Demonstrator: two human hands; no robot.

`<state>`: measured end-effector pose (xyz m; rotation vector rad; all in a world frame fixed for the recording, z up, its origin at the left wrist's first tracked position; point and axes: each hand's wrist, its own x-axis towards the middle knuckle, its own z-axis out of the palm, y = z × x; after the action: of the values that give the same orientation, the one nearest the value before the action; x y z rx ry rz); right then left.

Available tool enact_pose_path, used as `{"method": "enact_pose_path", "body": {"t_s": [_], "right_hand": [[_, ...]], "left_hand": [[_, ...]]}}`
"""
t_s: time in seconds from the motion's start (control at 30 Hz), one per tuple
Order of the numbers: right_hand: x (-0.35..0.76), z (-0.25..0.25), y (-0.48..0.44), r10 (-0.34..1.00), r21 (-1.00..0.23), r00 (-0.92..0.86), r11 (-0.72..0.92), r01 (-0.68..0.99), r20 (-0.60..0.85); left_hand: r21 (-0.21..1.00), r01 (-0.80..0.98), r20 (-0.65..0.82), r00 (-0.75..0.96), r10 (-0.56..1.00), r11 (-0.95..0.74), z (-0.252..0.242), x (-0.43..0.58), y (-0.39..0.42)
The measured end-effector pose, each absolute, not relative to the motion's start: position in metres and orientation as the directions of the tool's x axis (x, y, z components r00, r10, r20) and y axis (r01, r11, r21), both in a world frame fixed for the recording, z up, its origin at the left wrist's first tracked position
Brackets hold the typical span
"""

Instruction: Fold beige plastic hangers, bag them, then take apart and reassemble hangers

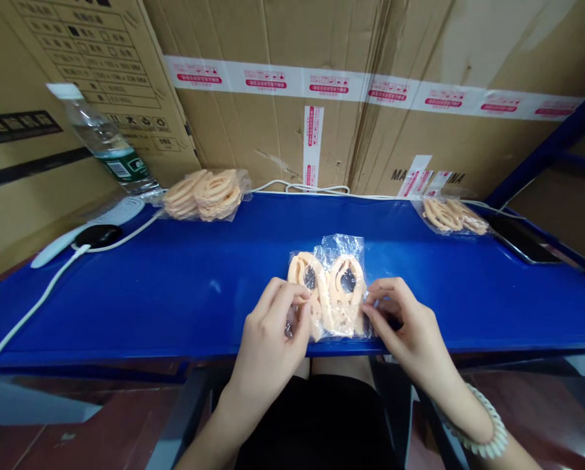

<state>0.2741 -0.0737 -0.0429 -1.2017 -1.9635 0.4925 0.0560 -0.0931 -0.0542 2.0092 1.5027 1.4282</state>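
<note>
Clear plastic bag (342, 247), filled with peach-coloured looped pieces (326, 307); closure indeterminate. Left hand (273, 329) and right hand (412, 326), curled, pinch its sides; similar packets (219, 196) lie beyond it.

Worktop (175, 294): glossy blue, stretching wide — pale glints of light on it
Backdrop cardboard (253, 130): brown, upright behind, crossed by red-and-white tape (297, 81)
Right-hand frame (547, 148): blue, slanting
Floor (111, 418): reddish tiles down here — rather dim

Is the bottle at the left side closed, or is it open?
Closed: a white cap covers the top of the bottle.
</note>
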Motion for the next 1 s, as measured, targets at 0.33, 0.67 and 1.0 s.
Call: {"method": "enact_pose_path", "body": {"t_s": [0.33,0.67,1.0], "right_hand": [[0.271,-0.053,-0.074,0.727,-0.418,-0.326,0.637,0.648,0.604],[0.290,-0.045,-0.073,0.485,0.034,-0.727,0.821,0.570,0.487],[0.291,-0.045,-0.061,0.494,0.037,-0.814,0.848,0.528,0.305]], "left_hand": [[0.392,0.621,0.759,0.199,0.620,-0.679,-0.067,0.046,-0.099],[0.319,0.622,0.672,0.384,0.633,-0.715,-0.072,0.028,-0.107],[0.039,0.689,0.451,0.634,0.628,-0.724,-0.049,0.023,-0.085]]}}
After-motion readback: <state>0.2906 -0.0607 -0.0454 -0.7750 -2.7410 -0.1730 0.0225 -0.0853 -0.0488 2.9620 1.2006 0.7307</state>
